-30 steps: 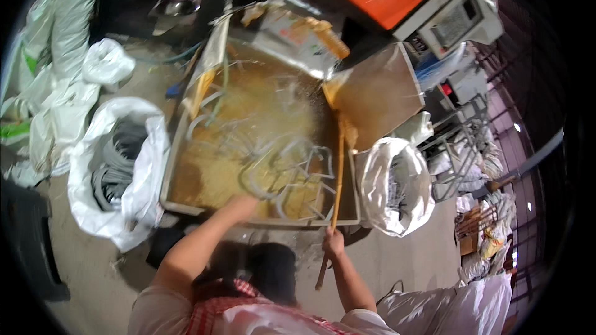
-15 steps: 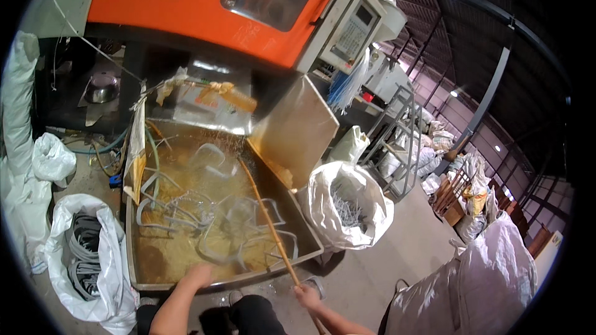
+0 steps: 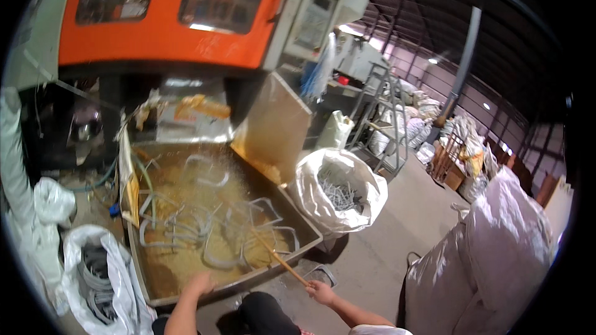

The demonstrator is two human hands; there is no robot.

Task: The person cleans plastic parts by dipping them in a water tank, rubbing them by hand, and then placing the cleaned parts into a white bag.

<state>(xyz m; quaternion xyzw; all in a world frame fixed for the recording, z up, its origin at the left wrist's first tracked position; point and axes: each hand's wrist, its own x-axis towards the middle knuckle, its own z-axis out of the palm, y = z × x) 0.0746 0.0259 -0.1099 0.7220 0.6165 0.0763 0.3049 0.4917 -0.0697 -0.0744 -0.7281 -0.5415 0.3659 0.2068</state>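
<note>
A wide metal tank point(image 3: 303, 249) of murky, yellowish water stands before me, with several grey plastic U-shaped frames point(image 3: 218, 262) lying in it. My right hand point(image 3: 321, 292), just outside the near right rim, is closed around a thin wooden stick point(image 3: 287, 265). The stick slants over the rim, its far end among the grey frames. My left hand point(image 3: 200, 283) is at the near rim; its fingers are too blurred to read, and I cannot tell whether it grips the rim. Another grey frame point(image 3: 325, 275) lies on the floor beyond my right hand.
A white sack point(image 3: 375, 190) of thin grey pieces stands right of the tank, another sack point(image 3: 74, 267) of grey curved parts left of it. Behind rises an orange machine point(image 3: 167, 46); a metal panel point(image 3: 273, 124) leans at the tank's back right. Large sacks point(image 3: 496, 242) stand far right.
The stick's far end has come nearer, from the back of the tank to the grey frames at its middle. My right hand has shifted slightly right. The whole view has turned a little.
</note>
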